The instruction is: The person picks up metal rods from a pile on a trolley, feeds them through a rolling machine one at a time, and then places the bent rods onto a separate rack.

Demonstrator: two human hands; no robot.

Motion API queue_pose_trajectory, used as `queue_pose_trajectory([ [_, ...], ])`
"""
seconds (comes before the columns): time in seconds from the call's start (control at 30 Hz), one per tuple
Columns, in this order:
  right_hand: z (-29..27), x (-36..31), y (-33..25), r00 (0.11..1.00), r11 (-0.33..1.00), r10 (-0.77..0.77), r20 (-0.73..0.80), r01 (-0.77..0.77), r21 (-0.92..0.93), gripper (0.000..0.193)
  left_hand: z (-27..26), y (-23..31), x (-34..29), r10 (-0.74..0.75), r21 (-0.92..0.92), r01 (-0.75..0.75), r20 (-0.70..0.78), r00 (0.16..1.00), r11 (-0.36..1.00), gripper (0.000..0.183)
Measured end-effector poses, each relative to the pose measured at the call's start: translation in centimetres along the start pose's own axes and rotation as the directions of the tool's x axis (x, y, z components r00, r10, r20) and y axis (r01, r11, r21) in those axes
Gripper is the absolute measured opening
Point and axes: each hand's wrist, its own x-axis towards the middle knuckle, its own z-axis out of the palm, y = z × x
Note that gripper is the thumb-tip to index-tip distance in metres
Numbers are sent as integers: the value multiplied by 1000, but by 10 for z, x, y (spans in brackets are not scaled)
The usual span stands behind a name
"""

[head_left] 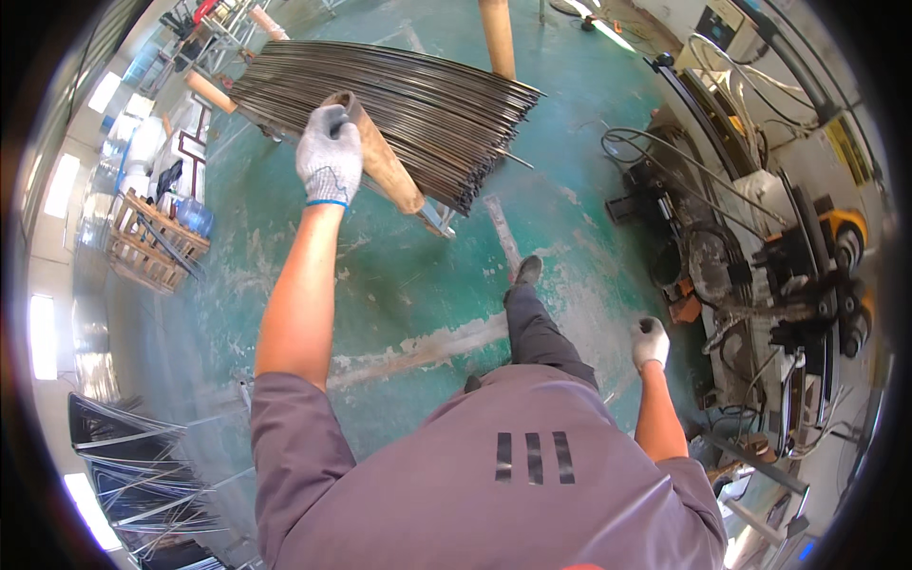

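Observation:
My left hand (330,161), in a white knit glove with grey fingers, reaches forward with its fingers curled at the upper end of a tan tube-like post (385,166). It looks closed on the tube's rim, though the glove hides the exact contact. Beside this tube lies a wide layer of long dark metal rods (389,95), their uneven ends toward the right. One rod (516,159) sticks out beyond the others. Low at my right side hangs my right hand (651,344), also gloved, its fingers curled in with nothing visible in them.
More tan posts (497,38) stand around the rods. Along the right are dark machinery (703,237) and looping cables (655,142). A wooden pallet (152,242) stands at the left, beside a blue water bottle (195,218). Bundled dark strips (142,456) lie lower left. The green floor is worn.

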Motion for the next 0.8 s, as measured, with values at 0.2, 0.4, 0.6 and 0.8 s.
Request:
queue_pose_trajectory([
  [0.2,103,135,-209,932,959,-282,230,281,35,48,50,-71,100,47,331,-62,52,998,942,34],
  [0.4,202,271,-422,820,842,-524,229,540,-8,64,109,-48,112,-60,675,-85,189,980,733,26],
  [0.6,290,349,-564,833,803,-430,348,529,-276,81,117,-52,117,91,577,-170,163,982,799,17],
  [0.8,308,334,-583,750,700,-463,473,637,-324,52,121,-56,121,39,603,-77,76,996,794,14],
])
